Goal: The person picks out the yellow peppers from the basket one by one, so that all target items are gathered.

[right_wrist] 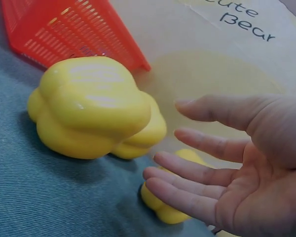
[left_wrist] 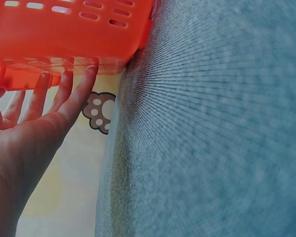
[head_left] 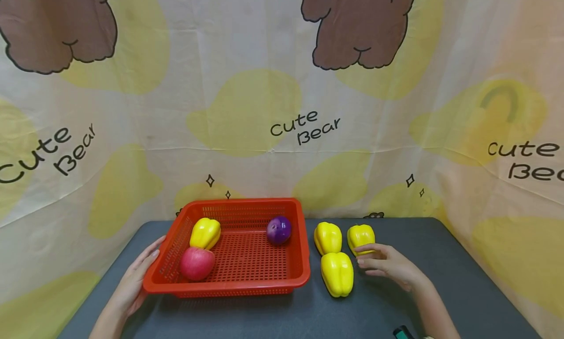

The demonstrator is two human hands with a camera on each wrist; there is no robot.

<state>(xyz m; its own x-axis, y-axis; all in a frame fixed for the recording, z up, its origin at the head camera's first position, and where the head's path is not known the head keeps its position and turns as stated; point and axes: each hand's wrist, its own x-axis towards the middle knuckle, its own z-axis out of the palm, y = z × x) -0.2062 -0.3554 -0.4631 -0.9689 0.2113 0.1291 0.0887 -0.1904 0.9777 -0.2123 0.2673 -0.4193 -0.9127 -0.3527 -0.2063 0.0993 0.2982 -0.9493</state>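
Note:
My left hand (head_left: 130,283) rests along the left side of a red plastic basket (head_left: 226,286), fingertips right at its wall in the left wrist view. Inside the basket lie a yellow bell pepper (head_left: 205,233), a pinkish-red apple (head_left: 197,264) below it and a round purple vegetable (head_left: 279,230) at the right. Right of the basket, three yellow bell peppers sit on the table: a front one (head_left: 337,275), a back left one (head_left: 328,238) and a back right one (head_left: 361,237). My right hand (head_left: 389,265), fingers spread and holding nothing, overlaps the back right pepper in the head view.
The dark grey-blue cloth-topped table (head_left: 458,280) ends at a hanging curtain (head_left: 246,133) printed with bears and "Cute Bear". A small black and teal object (head_left: 402,332) shows at the bottom edge near my right wrist.

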